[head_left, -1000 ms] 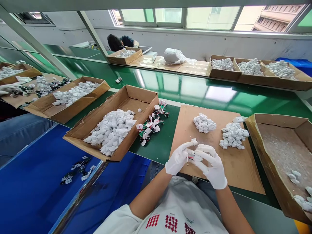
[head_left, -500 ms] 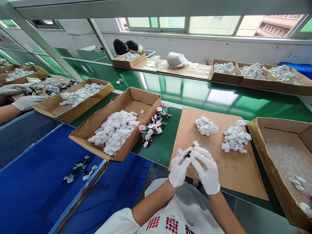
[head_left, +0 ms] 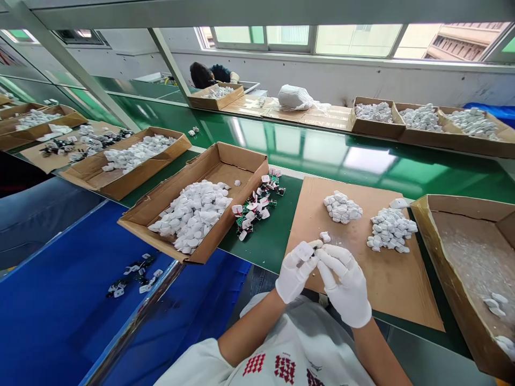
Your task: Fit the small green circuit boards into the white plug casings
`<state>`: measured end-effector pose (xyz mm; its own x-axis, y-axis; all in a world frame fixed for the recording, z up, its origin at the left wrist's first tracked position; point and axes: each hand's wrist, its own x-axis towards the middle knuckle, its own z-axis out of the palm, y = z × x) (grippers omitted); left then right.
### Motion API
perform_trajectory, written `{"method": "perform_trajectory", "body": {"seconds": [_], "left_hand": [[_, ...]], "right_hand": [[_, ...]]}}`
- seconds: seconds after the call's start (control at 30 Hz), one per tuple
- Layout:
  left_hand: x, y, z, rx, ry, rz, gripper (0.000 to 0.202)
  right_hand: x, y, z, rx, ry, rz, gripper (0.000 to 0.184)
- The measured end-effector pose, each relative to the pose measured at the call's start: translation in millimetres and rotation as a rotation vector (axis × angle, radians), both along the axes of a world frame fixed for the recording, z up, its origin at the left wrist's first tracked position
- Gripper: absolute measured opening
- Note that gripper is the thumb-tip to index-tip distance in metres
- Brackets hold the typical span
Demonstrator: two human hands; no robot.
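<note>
My left hand (head_left: 295, 274), in a white glove, pinches a small white plastic piece (head_left: 304, 251) with a dark part at its right edge, probably a small circuit board. Gloved as well, my right hand (head_left: 344, 281) has its thumb and fingertips closed on that same edge; the fingers partly hide it. One loose white piece (head_left: 325, 236) lies on the cardboard sheet (head_left: 374, 289) just beyond my fingertips. Two heaps of white pieces are farther back on the sheet, a left heap (head_left: 342, 207) and a right heap (head_left: 391, 229).
Left of the sheet, circuit boards with wires (head_left: 255, 206) lie beside a cardboard box (head_left: 193, 256) of white pieces. Another box (head_left: 438, 257) at right holds several pieces. A blue bin (head_left: 72, 321) is at lower left. A person (head_left: 213, 75) sits across the green bench.
The held piece has turned, so its broad white face now shows and less of the dark part does. At far left, the neighbour's gloved hands have left the view.
</note>
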<state>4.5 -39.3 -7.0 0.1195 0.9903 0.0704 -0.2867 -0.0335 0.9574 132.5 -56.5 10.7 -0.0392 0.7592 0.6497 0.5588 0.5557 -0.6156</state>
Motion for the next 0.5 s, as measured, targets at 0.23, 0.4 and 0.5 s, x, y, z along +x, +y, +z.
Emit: {"method": "perform_trajectory", "body": {"seconds": [0.23, 0.4, 0.5], "left_hand": [[-7, 2, -1.4, 0.087, 0.091, -0.015, 0.038], [-10, 4, -7.4, 0.121, 0.172, -0.046, 0.033], [-8, 4, -11.0, 0.071, 0.096, -0.065, 0.037]], "right_hand": [[0, 5, 8.2, -0.371, 0.360, 0.217, 0.005], [1, 3, 11.4, -0.482, 0.456, 0.234, 0.003], [1, 5, 12.0, -0.501, 0.400, 0.225, 0.004]]}}
